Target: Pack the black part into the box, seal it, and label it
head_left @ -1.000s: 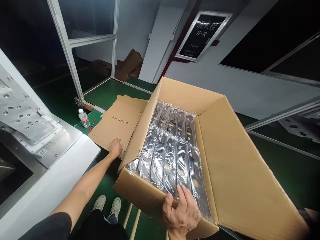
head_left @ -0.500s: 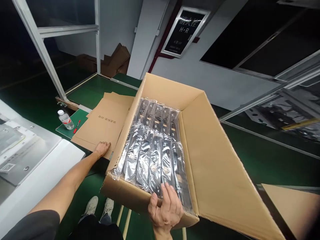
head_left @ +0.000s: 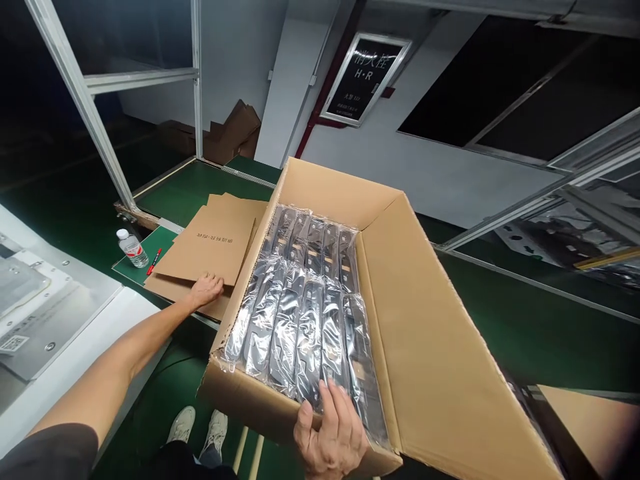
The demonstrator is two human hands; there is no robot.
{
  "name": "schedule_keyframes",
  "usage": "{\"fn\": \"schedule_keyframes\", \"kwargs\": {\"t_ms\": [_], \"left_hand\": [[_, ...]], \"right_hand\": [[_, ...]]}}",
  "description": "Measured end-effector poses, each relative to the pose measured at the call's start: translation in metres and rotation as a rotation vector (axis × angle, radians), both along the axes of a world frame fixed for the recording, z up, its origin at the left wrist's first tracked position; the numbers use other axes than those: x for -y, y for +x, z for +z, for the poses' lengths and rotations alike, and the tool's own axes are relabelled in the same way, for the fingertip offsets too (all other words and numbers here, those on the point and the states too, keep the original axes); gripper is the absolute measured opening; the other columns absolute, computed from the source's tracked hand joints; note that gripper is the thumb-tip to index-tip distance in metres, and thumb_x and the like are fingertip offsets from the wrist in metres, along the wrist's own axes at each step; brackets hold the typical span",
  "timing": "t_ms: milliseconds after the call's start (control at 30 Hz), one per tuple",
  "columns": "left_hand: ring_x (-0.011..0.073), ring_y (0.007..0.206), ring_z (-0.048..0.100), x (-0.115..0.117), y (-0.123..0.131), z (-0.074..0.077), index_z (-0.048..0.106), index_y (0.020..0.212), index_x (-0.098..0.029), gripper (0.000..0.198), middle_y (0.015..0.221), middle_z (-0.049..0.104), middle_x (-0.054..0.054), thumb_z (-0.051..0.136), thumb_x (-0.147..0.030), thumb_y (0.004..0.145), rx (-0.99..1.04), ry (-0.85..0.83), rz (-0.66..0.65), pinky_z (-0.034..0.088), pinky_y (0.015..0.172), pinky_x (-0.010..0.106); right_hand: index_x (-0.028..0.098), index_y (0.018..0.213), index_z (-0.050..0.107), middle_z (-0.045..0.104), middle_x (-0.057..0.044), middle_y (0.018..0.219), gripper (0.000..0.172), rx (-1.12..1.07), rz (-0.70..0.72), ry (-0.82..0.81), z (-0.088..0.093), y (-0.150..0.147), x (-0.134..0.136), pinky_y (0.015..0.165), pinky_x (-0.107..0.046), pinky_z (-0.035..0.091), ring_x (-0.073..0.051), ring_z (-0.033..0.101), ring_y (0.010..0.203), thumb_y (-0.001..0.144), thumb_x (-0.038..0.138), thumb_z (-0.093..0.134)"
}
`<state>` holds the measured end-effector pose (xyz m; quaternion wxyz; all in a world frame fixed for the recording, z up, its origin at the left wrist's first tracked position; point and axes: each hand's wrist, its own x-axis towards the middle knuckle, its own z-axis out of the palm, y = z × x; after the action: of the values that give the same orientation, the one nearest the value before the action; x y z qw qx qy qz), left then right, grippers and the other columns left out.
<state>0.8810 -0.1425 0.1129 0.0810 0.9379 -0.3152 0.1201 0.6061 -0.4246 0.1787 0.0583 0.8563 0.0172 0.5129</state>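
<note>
An open cardboard box (head_left: 390, 320) stands tilted in the middle of the view. Inside it lie several dark, long parts in clear plastic bags (head_left: 285, 327), packed side by side in two rows. My right hand (head_left: 331, 427) grips the near wall of the box, thumb outside and fingers over the rim. To the left, my left hand (head_left: 207, 291) has its fingers closed on the near edge of a printed cardboard sheet (head_left: 200, 247). That sheet is raised a little off another brown sheet (head_left: 170, 288) beneath it.
A water bottle (head_left: 132, 249) and a red marker (head_left: 155, 261) stand and lie left of the sheets on the green tabletop (head_left: 167, 238). A white machine (head_left: 90, 313) is at the left. One box flap (head_left: 440, 347) spreads far right. Folded cardboard (head_left: 235, 133) leans at the back.
My left hand has lifted the printed sheet's near edge and shifted it away from me, baring the sheet below. My right hand stays on the box rim. The view has tipped slightly upward.
</note>
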Motion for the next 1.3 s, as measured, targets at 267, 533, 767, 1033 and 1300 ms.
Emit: {"fn": "schedule_keyframes", "kwargs": {"t_ms": [267,533,767,1033,1300], "left_hand": [[0.0204,0.084,0.069,-0.024,0.094,0.097,0.069,0.105,-0.013,0.028,0.093,0.072,0.009,0.041,-0.019,0.107,0.287,-0.186,0.208,0.053,0.075,0.033],[0.0213,0.084,0.067,-0.040,0.125,0.161,0.065,0.100,-0.018,0.032,0.088,0.071,0.011,0.036,-0.030,0.108,0.383,-0.248,0.003,0.049,0.074,0.030],[0.0210,0.070,0.062,-0.029,0.105,0.163,0.063,0.098,-0.017,0.043,0.076,0.067,0.009,0.030,-0.042,0.111,0.443,-0.263,-0.042,0.046,0.064,0.031],[0.0217,0.084,0.066,-0.046,0.089,0.256,0.065,0.116,-0.008,0.038,0.103,0.075,0.016,0.038,-0.035,0.112,0.857,-0.618,0.188,0.054,0.081,0.038],[0.0189,0.091,0.073,0.034,-0.090,0.328,0.075,0.113,-0.026,0.020,0.108,0.082,0.006,0.060,-0.020,0.100,1.231,-0.156,-0.836,0.060,0.068,0.030]], "right_hand": [[0.011,0.125,0.069,0.078,-0.014,0.110,0.032,-0.009,-0.028,0.021,0.003,0.000,-0.004,0.097,-0.039,0.049,-0.028,0.071,0.109,0.108,0.033,0.051],[0.012,0.131,0.066,0.077,-0.013,0.116,0.033,-0.080,-0.030,0.014,0.005,-0.006,-0.003,0.104,-0.039,0.045,-0.027,0.068,0.117,0.103,0.027,0.055],[0.016,0.129,0.067,0.077,-0.011,0.114,0.032,-0.034,-0.031,0.064,0.002,-0.004,-0.004,0.107,-0.039,0.044,-0.026,0.068,0.118,0.104,0.028,0.050],[0.017,0.126,0.069,0.077,-0.010,0.116,0.031,-0.051,-0.038,0.118,0.003,-0.008,-0.008,0.110,-0.038,0.043,-0.024,0.067,0.120,0.104,0.026,0.049],[0.018,0.141,0.061,0.073,-0.012,0.125,0.043,-0.051,0.128,0.298,0.007,-0.014,-0.008,0.108,-0.041,0.046,-0.027,0.065,0.123,0.105,0.040,0.053]]}}
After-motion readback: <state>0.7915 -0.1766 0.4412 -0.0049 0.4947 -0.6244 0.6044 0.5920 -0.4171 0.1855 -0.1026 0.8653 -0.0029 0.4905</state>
